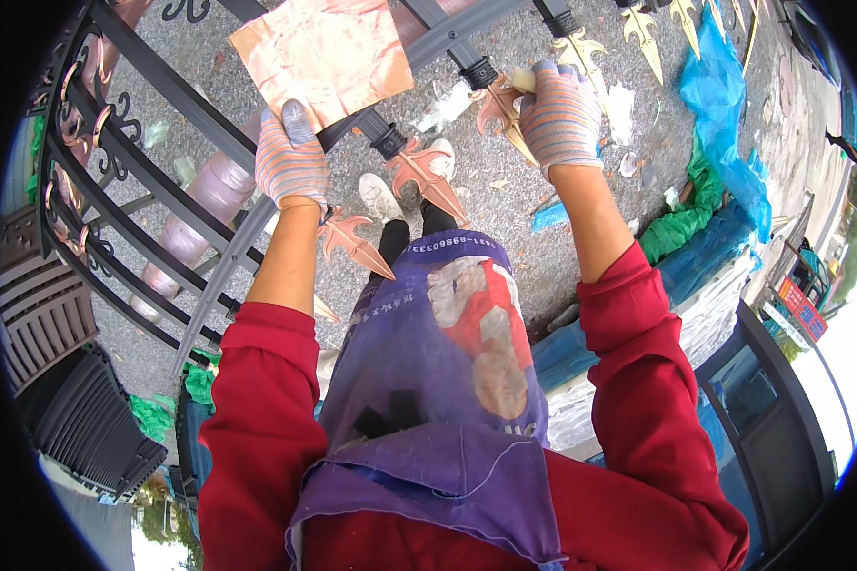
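My left hand [291, 154], in a striped knit glove, pinches the lower left edge of a square sheet [328, 55] smeared with copper-coloured paint. The sheet lies over the black metal fence [176, 86]. My right hand [562, 116], gloved the same way, grips a small pale sponge-like block [523, 79]. That block is up against a spear-shaped finial [497, 107], partly copper and partly gold. To its left, two finials, one in the middle [419, 169] and one lower [348, 238], are copper-coloured. Those to the right, such as the gold finial [642, 43], look gold.
Plastic-wrapped rolls [186, 224] lie beneath the fence at left. Stacked dark metal panels [81, 419] stand at lower left. Blue plastic sheeting [716, 100] and green sheeting [686, 205] hang at right. My white shoes [381, 198] stand on grey ground with scattered scraps.
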The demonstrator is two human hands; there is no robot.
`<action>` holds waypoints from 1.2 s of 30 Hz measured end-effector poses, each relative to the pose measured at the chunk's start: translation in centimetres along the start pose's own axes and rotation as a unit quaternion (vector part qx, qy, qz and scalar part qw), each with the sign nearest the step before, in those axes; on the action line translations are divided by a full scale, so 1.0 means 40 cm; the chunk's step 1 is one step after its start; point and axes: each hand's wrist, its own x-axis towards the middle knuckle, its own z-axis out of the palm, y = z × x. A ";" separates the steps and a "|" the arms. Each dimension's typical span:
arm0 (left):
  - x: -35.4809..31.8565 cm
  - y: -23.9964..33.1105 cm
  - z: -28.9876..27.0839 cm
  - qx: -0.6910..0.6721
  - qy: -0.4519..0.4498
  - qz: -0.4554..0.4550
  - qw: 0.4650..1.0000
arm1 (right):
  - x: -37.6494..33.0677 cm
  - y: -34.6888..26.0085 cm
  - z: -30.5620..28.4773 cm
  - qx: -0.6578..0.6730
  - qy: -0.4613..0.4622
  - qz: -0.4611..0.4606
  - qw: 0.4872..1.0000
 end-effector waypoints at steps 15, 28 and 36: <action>-0.003 0.014 -0.009 -0.007 -0.015 -0.004 1.000 | -0.057 0.022 0.050 0.164 0.084 -0.121 0.975; -0.006 0.041 -0.037 -0.010 -0.063 -0.023 0.998 | -0.058 0.097 0.095 0.171 0.092 0.035 0.980; 0.001 0.035 -0.031 0.016 -0.073 -0.030 0.997 | -0.062 0.027 0.035 0.196 0.009 -0.044 0.980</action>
